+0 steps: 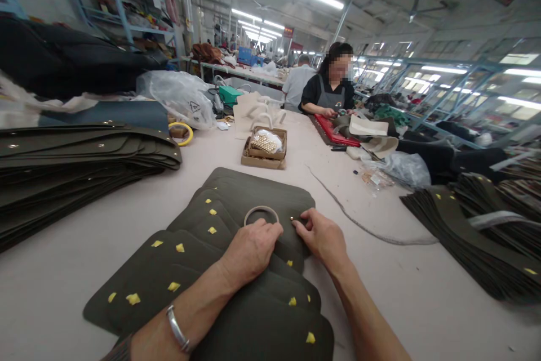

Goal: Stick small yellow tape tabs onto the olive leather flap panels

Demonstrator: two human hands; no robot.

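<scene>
My left hand (252,245) is closed on a narrow beige tape roll (262,209), which stands on edge with part of its ring hidden by the fingers. It rests over overlapping dark olive leather-like panels (253,186) with rounded corners. Several small yellow tape pieces (133,299) dot these panels. At the top panel's right side, my right hand (322,237) has thumb and forefinger drawn together in a pinch. A tiny gold-coloured stud (291,218) shows right by the thumb tip. Whatever lies between those fingertips is too small to make out.
Stacked olive panels (84,164) lie left, and strips (473,237) right. A cardboard box (264,150) holds gold-coloured pieces. A yellow tape roll (181,133) and plastic bag (180,99) are back left. A cord (359,217) curves across the table. Opposite, a person (332,88) works beside a red item (333,131).
</scene>
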